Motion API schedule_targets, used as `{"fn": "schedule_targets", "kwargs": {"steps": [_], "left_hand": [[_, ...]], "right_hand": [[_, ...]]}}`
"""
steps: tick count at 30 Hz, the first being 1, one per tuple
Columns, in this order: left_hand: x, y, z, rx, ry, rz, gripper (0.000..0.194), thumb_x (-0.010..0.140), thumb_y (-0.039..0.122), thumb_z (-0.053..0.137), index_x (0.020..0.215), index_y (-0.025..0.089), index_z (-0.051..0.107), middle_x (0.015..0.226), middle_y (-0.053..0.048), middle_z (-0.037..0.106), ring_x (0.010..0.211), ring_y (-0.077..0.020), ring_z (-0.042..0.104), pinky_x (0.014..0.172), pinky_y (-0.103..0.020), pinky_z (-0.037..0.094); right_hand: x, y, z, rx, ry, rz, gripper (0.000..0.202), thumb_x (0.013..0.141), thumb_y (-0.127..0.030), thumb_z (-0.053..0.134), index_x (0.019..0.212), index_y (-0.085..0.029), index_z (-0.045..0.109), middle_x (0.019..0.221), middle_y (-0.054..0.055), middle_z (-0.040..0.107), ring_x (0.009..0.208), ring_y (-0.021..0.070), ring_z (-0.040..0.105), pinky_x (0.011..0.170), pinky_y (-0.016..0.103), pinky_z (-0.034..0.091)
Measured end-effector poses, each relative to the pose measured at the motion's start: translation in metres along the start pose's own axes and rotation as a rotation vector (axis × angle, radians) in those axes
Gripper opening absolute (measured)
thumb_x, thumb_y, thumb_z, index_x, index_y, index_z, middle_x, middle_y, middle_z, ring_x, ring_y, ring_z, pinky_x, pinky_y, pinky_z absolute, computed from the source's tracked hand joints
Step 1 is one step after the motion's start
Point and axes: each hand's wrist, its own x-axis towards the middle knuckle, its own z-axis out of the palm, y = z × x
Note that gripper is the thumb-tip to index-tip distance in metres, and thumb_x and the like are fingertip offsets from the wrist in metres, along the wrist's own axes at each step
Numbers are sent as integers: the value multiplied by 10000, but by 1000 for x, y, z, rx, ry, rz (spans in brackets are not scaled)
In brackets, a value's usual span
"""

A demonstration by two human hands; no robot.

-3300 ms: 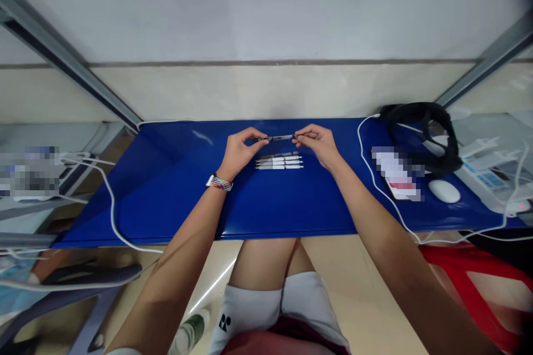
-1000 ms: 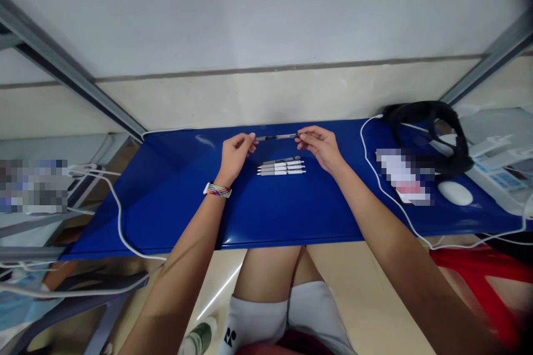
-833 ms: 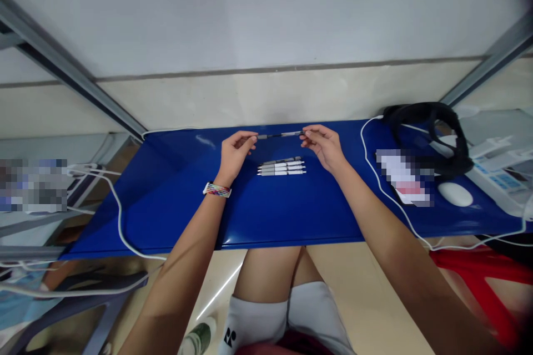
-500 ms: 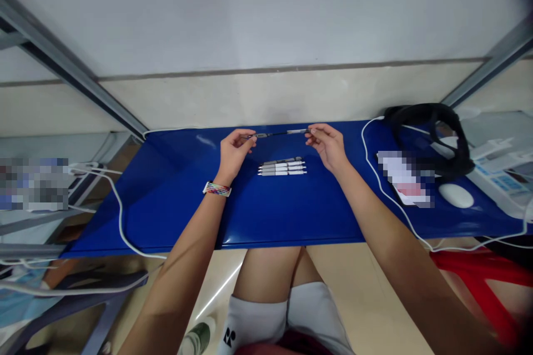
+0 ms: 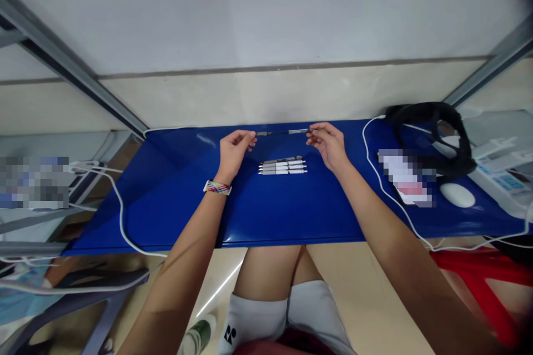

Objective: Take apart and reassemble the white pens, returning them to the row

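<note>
Farther apart now, left hand [image 5: 237,152] and right hand [image 5: 328,147] pinch a pen [image 5: 297,131] at both ends. It seems parted (dark core [image 5: 278,133] bared).

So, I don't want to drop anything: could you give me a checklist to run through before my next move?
1. Left hand pinching the left end of the held pen: ok.
2. Right hand pinching its right end: ok.
3. Held pen's sections joined: cannot tell; the thin dark stretch between the hands is too small to read.
4. Other pens apart from both hands: ok; one dark pen and three white pens lie on the blue tabletop.
5. Those four lined up parallel: not ok; the dark one lies slightly askew.
6. White cable clear of the right hand: ok.
</note>
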Motion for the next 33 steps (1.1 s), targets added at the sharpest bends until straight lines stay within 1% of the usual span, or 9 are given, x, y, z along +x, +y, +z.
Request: {"fn": "schedule_targets", "kwargs": {"steps": [4,9,13,17,22,28,33], "left_hand": [[0,1,0,4,-3,7,367,877,557,871,863,195,810,818,-65,802,704,-145,710,634,-254,565],[-2,4,1,14,-9,0,416,876,593,873,791,197,779,776,-52,784,664,-132,683,634,-253,559],[-3,5,2,7,-6,1,428,866,592,884,760,193,770,754,-50,779,649,-129,673,627,-252,555],[-3,6,2,17,0,2,410,876,583,873,763,201,780,754,-53,784,638,-132,667,622,-260,556],[-2,5,1,12,5,8,401,885,578,866,766,204,781,767,-58,786,649,-131,678,627,-259,559],[-2,3,0,11,15,4,396,883,592,865,804,211,788,786,-61,790,676,-145,700,626,-267,565],[-2,4,1,-1,21,6,380,870,570,881,800,207,792,781,-60,789,682,-142,699,630,-261,564]], "right_hand": [[0,-1,0,0,-5,-5,211,766,-360,871,934,-265,786,823,13,764,716,171,695,758,364,629],[-1,-2,1,56,3,3,182,734,-309,871,893,-255,804,796,13,775,687,161,692,722,336,614],[-1,-2,1,47,2,11,197,730,-318,870,903,-253,802,801,14,778,690,162,694,727,338,619],[-1,-2,1,11,4,11,188,749,-323,846,917,-264,788,811,12,765,708,170,691,743,356,629],[-1,-3,1,37,11,27,187,719,-313,837,889,-257,784,802,20,766,707,174,689,740,356,622],[0,-1,-1,-17,11,11,227,751,-379,859,918,-262,758,823,23,753,718,183,693,761,380,631],[0,0,-2,-5,24,-3,195,739,-335,839,910,-259,783,817,17,767,692,166,685,728,349,617]]}}
